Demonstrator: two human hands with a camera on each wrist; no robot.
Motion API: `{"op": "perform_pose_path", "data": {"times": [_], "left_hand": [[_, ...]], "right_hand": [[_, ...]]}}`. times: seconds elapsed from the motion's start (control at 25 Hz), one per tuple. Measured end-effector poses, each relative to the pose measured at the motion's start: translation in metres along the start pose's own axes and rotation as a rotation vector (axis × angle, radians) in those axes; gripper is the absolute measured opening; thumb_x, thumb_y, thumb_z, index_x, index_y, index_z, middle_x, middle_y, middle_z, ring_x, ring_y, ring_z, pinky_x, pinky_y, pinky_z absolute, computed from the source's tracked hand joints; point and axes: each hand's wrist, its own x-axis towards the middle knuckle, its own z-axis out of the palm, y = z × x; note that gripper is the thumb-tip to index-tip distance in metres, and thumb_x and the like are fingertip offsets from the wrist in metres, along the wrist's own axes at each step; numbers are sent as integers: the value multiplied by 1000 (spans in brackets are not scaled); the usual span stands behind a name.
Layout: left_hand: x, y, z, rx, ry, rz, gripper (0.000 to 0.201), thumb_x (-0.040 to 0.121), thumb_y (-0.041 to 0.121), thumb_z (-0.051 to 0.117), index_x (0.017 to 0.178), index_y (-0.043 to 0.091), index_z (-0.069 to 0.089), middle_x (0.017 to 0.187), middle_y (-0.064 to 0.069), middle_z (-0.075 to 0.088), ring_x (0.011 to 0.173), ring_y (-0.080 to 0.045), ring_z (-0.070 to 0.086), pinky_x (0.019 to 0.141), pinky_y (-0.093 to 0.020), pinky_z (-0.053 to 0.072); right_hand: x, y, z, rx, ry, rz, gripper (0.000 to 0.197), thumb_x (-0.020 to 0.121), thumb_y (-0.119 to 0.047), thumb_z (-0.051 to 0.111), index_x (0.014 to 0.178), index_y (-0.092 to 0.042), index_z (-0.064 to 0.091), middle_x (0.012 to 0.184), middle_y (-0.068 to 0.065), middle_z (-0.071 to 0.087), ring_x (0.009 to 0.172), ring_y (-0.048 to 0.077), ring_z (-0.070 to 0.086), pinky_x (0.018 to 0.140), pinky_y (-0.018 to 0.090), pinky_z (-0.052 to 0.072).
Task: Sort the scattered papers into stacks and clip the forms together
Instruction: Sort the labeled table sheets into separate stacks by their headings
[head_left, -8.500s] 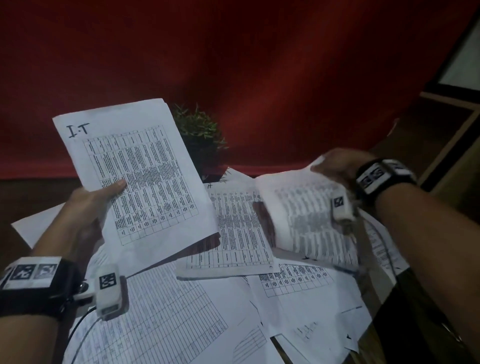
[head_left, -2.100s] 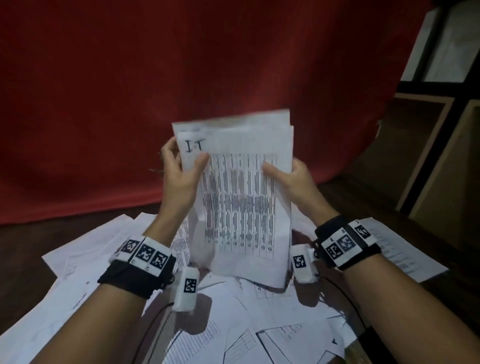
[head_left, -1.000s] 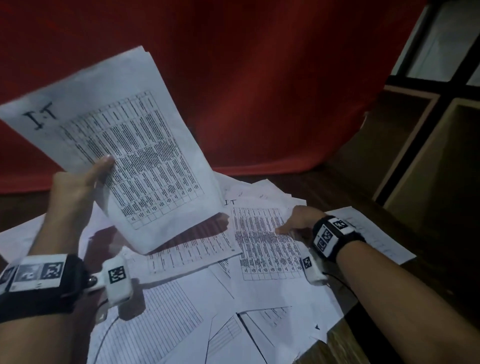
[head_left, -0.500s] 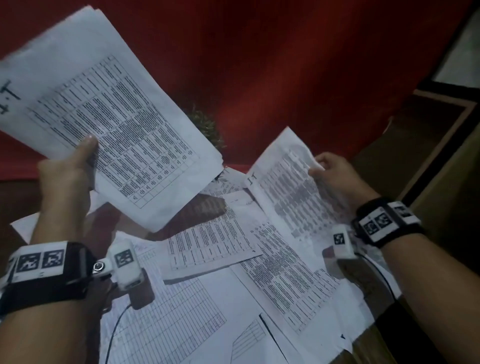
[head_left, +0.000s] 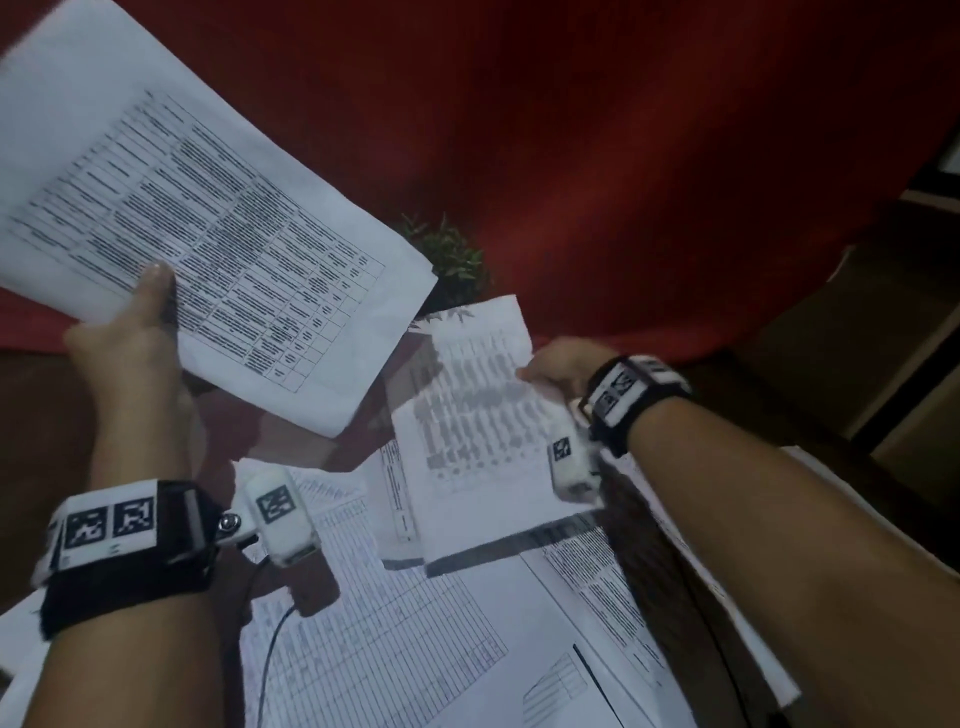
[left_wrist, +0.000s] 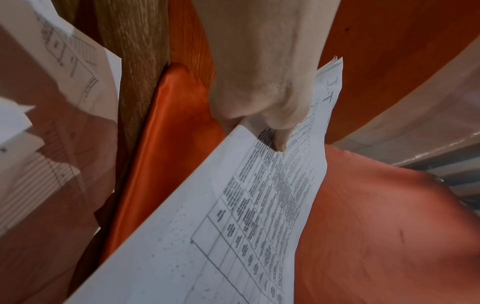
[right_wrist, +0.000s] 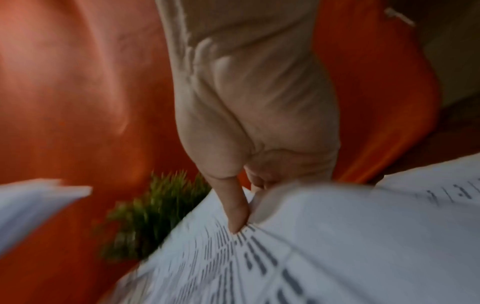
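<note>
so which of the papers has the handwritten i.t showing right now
The stack gripped by the left hand: I.T is written at its top corner, seen from the left wrist. The right hand's sheet is too blurred.

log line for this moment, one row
left hand holds white I.T form stack | right hand pinches white table sheet | unclipped

White gridded papers, red curtain

A red curtain hangs across the back, its hem meeting the dark wooden bench at the far edge. A small green plant stands there. Wooden shelving lies right. Light is dim.
</note>
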Motion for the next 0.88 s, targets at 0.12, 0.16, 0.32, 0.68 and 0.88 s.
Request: {"op": "perform_pose_path", "data": {"times": [0.12,0.16,0.32,0.68,0.88], "left_hand": [[-21,1,18,-18,12,91,52,90,23,89,132,-1,69,100,5,83,90,-9,82,76,-27,67],[-24,1,21,-7,9,94,45,90,20,88,128,1,72,93,8,84,91,-12,82,78,-30,68],[-26,-2,19,90,-8,68,14,92,17,86,100,15,76,86,13,84,94,-15,83,89,-39,68],[-23,-2,18,270,123,102,73,86,48,87,136,-1,64,130,-6,72,113,-21,73,95,-37,61],[-67,-3,52,399,-20,273,52,96,41,80,128,0,75,105,2,70,88,0,72,77,-19,52]], "right_hand": [[-14,-14,54,-476,-37,-100,24,103,-18,60,93,-2,75,99,12,73,100,33,68,82,32,51],[-15,-15,66,-522,-59,-47,26,96,-15,64,72,-8,70,79,7,70,87,32,68,80,31,54],[29,0,84,-660,-115,-55,26,73,-17,71,51,-15,56,57,-1,58,70,25,71,83,42,65],[-49,7,15,150,198,-315,10,95,-2,70,94,-12,71,77,-3,69,51,-3,64,53,13,46],[-128,26,-59,191,224,-608,17,93,-4,74,84,-14,64,71,-3,64,59,3,58,55,17,45]]}}
